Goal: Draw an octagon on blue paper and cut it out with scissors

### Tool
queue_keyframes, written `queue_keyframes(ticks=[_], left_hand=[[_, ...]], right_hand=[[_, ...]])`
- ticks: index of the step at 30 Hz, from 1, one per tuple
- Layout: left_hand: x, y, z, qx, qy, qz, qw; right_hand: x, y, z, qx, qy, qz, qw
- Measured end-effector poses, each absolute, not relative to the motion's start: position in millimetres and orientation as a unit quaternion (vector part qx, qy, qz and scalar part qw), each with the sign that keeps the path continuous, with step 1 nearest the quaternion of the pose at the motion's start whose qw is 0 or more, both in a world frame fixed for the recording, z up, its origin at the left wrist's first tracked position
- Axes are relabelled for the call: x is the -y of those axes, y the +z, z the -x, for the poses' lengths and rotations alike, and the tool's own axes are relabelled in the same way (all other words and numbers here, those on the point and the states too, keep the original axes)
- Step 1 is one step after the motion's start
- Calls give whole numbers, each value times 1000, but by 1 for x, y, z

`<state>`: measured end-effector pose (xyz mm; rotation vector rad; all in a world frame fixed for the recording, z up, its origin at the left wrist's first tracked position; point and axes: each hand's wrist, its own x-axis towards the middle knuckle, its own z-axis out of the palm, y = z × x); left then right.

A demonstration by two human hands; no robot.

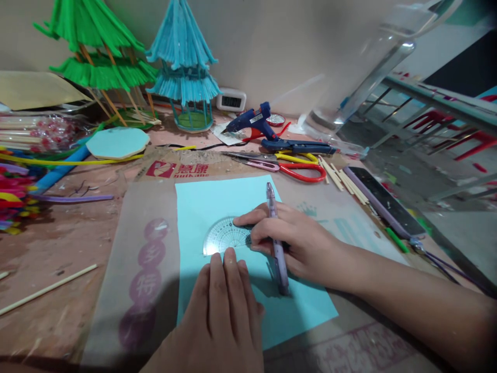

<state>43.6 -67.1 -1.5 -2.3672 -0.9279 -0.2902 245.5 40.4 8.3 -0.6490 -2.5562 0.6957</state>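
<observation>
Two hands work a clear protractor (225, 236) on a sheet of light blue paper (202, 207) in the middle of the desk (73, 243).

Furthest left lie bundled sticks and coloured straws (15, 199), pushed aside, it seems, to free the centre; behind them stand a green straw pagoda (97, 57) and a blue one (182, 62). The left hand (225, 311) lies flat, fingers pressed together, fingertips on the protractor's straight edge, apparently to keep it from sliding on the paper. The right hand (287, 241) pinches a purple pen (276, 238) held upright along the fingers, while its forefinger rests on the curved rim, likely steadying it. Beyond sit scissors (287, 167) and a blue glue gun (256, 122), within reach; a phone (382, 199) lies further right.
</observation>
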Motion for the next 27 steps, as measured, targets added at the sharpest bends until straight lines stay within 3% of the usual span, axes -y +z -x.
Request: queue_keyframes(ticks=[27], left_hand=[[70,1,-47,366,-82,889,261]], right_hand=[[-40,8,-247,924,222,242,196]])
